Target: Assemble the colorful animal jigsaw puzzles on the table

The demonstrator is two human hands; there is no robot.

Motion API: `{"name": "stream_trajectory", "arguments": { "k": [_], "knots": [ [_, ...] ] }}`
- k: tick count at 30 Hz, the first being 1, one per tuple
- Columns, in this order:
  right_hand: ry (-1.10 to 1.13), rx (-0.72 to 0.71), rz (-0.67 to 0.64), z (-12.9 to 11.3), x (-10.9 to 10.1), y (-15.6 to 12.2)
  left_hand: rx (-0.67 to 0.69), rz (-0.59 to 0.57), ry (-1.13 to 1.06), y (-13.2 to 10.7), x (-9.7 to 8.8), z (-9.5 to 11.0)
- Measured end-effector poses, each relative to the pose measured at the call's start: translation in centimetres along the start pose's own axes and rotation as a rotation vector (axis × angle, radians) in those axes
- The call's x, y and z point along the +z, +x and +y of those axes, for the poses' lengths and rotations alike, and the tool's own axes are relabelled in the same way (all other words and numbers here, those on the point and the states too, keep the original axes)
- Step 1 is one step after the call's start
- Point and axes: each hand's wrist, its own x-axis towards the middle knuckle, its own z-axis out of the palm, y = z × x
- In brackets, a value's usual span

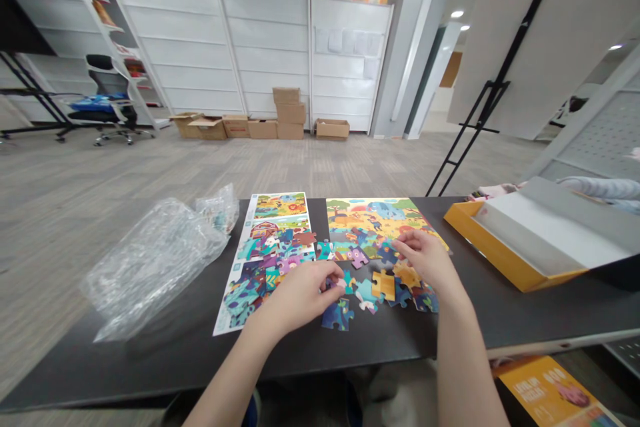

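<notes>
My left hand (307,290) is closed in a pinch, low over the loose jigsaw pieces, with a small pinkish puzzle piece (341,283) at its fingertips. Thumb and fingers of my right hand (427,260) close on the edge of a dark blue puzzle piece (388,251), partly hidden by the fingers. Between and below the hands lie a yellow piece (383,285), a purple piece (358,257) and a dark blue piece (338,315). Many mixed pieces are heaped on a printed picture sheet (229,310) at left. Behind the right hand lies a savanna picture (345,208) with an elephant.
Crumpled clear plastic bags (155,260) lie at the left of the black table (280,357). An open yellow-edged box (520,253) stands at the right. Below the table's right front edge is a yellow puzzle box (555,390). Cardboard boxes (290,113) line the far shelves.
</notes>
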Motion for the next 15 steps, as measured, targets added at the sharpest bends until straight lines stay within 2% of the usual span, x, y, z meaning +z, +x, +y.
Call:
{"name": "stream_trajectory", "arguments": {
  "k": [4, 6, 11, 15],
  "knots": [
    [-0.051, 0.061, -0.088, 0.3, 1.1, 0.1, 0.002, -0.001, 0.062, 0.1, 0.1, 0.1],
    [-0.113, 0.034, -0.118, 0.7, 1.3, 0.2, 0.005, -0.001, 0.075, 0.2, 0.1, 0.1],
    [-0.287, -0.066, -0.065, 1.5, 1.0, 0.5, 0.007, -0.001, 0.085, 0.3, -0.1, 0.3],
    [-0.371, -0.087, -0.085, 0.9, 0.8, 0.1, -0.004, -0.005, 0.086, 0.2, -0.3, 0.4]
  ]
}}
